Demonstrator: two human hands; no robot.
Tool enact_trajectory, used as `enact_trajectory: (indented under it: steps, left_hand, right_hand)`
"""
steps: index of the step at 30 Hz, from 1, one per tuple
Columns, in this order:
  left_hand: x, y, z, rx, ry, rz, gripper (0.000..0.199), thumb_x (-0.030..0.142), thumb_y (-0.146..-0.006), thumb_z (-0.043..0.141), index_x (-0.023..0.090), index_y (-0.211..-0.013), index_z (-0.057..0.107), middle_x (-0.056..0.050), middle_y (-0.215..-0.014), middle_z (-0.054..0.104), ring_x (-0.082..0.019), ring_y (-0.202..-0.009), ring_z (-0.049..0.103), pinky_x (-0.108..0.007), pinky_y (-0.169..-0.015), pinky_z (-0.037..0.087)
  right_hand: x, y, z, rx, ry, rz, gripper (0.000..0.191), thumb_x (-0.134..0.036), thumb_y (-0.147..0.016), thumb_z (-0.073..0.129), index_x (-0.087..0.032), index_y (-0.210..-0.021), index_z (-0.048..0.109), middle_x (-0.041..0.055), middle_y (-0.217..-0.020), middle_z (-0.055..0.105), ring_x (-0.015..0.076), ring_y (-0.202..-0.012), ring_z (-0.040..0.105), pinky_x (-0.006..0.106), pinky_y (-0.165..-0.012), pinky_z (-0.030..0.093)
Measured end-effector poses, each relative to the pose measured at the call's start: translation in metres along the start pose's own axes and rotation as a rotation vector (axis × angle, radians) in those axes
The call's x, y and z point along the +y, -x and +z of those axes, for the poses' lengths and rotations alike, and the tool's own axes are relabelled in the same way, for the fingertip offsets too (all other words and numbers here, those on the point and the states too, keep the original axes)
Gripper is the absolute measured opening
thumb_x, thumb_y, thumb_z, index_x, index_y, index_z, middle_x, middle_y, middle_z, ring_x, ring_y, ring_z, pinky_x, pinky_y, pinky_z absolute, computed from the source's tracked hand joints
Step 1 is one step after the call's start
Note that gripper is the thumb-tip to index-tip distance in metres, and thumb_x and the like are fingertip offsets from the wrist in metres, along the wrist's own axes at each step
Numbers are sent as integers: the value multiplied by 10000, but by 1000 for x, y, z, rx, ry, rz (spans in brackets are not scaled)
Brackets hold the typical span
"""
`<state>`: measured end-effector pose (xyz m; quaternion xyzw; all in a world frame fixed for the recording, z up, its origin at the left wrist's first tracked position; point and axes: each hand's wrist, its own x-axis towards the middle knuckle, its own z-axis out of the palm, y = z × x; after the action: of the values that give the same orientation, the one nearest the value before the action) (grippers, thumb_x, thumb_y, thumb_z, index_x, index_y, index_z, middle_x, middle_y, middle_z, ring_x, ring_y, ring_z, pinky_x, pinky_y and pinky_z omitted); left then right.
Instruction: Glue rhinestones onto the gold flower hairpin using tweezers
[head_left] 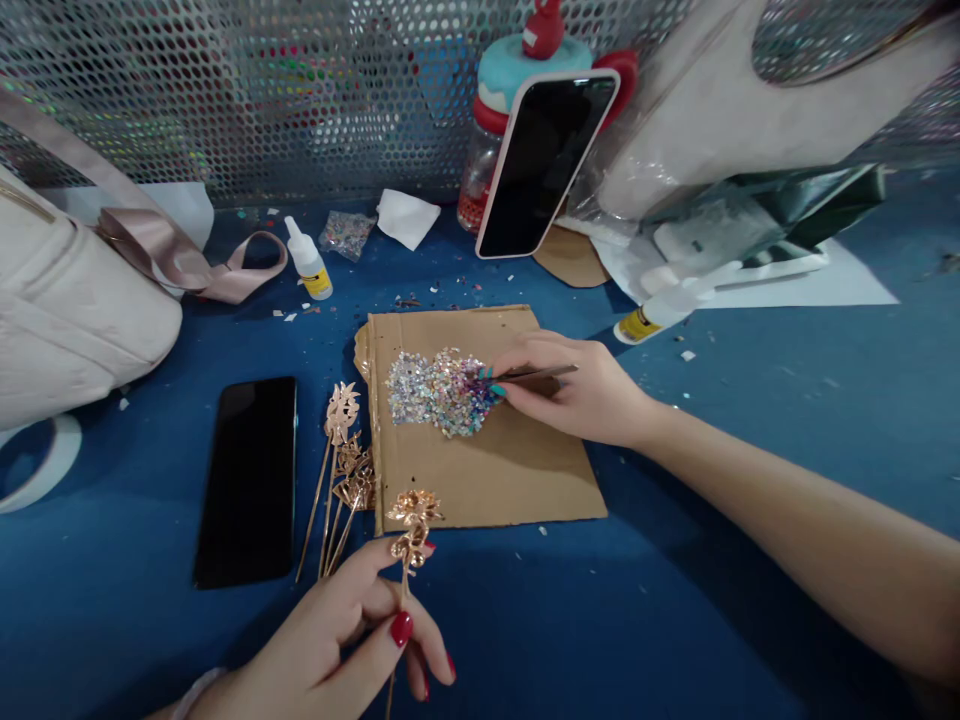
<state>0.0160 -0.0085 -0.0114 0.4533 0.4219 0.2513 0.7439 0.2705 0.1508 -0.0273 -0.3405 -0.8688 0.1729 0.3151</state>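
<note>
Between the thumb and fingers of my left hand [375, 620] is the stem of a gold flower hairpin [414, 518], its flower head up, near the front edge of a cardboard sheet [495, 480]. My right hand [574, 390] is closed around a pair of thin metal tweezers [536, 373]. Their tips reach the right side of a pile of glittering rhinestones [454, 390] on the cardboard; the fingers partly hide the tips, so I cannot tell whether they grip a stone. More gold hairpins [343, 412] lie left of the cardboard.
Left of the hairpins lies a black phone [247, 480]. Glue bottles [309, 260] stand behind and lie at the right. A second phone [547, 165] leans against a cup [484, 170]. A white bag [82, 300] and tape roll [45, 465] sit at far left.
</note>
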Motion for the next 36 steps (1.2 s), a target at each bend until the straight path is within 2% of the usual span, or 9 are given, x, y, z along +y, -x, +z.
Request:
enact_trajectory:
  steps: [3,9,14,21,26,36]
  left_hand:
    - [0,0,0,-7,18,22,330,324,-936,401,263,-1258,356,-26,-832,667,-124,-691,604,-251,-684,500]
    - [1,0,-1,-13,23,0,277,314,-943,394,278,-1217,375,-4,-836,663,-107,-699,599,-226,-694,495]
    - [-1,0,-1,-21,32,26,295,323,-946,389,298,-1237,346,3,-844,662,-103,-703,599,-226,-701,494]
    - [-1,0,0,-16,18,17,316,320,-944,392,283,-1251,331,-3,-841,665,-105,-691,596,-226,-691,492]
    - [2,-2,-1,-17,-38,-46,294,290,-937,397,277,-1226,347,1,-846,665,-108,-694,600,-234,-690,491]
    - [3,-1,-2,0,-22,-44,267,254,-929,401,277,-1194,384,8,-834,663,-101,-685,600,-218,-679,499]
  right_hand:
    - [-2,1,-1,-43,-93,44,121,-169,-791,508,-190,-871,597,33,-776,649,134,-721,606,231,-561,492]
    - [-2,0,-8,-70,-107,13,154,-114,-733,512,-190,-841,591,28,-769,638,135,-729,603,257,-635,507]
    - [-1,0,-9,-26,-135,49,174,-98,-738,508,-202,-855,583,21,-792,637,116,-699,613,234,-619,515]
    - [-1,-6,1,67,-114,95,90,-146,-769,534,-186,-835,579,32,-812,649,139,-754,627,265,-679,511]
    - [0,-13,8,138,-120,208,59,-193,-760,547,-183,-816,563,30,-804,641,153,-739,629,266,-632,492]
    - [2,-10,12,104,-144,250,66,-190,-745,543,-183,-811,544,27,-801,627,144,-716,614,266,-623,478]
